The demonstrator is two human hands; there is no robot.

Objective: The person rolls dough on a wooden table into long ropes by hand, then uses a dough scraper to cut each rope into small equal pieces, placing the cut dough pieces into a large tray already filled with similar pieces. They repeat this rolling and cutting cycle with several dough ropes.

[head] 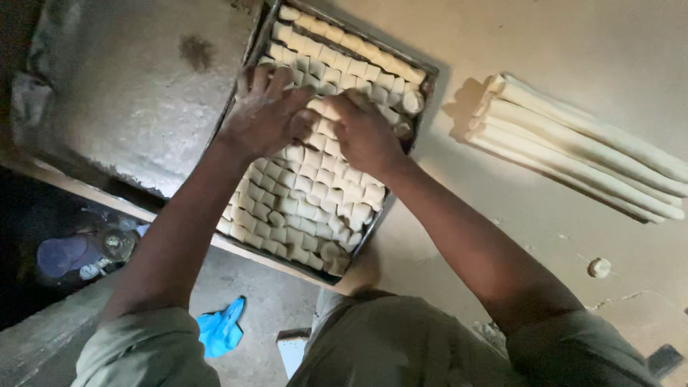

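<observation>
A dark metal tray [428, 74] lies slantwise on the floury table, packed with rows of small pale dough pieces [309, 188]. Both my hands rest on the dough in the middle of the tray. My left hand [264, 115] lies flat with fingers spread over the pieces near the tray's left rim. My right hand [364, 130] is curled, its fingers pressed on pieces just beside the left hand. Whether either hand grips a piece is hidden by the fingers.
Several long dough ropes [580, 143] lie side by side at the right. A single small dough piece [599, 267] sits alone on the table. A blue cloth [221, 328] lies on the floor below, beside dim objects [72, 251] under the table edge.
</observation>
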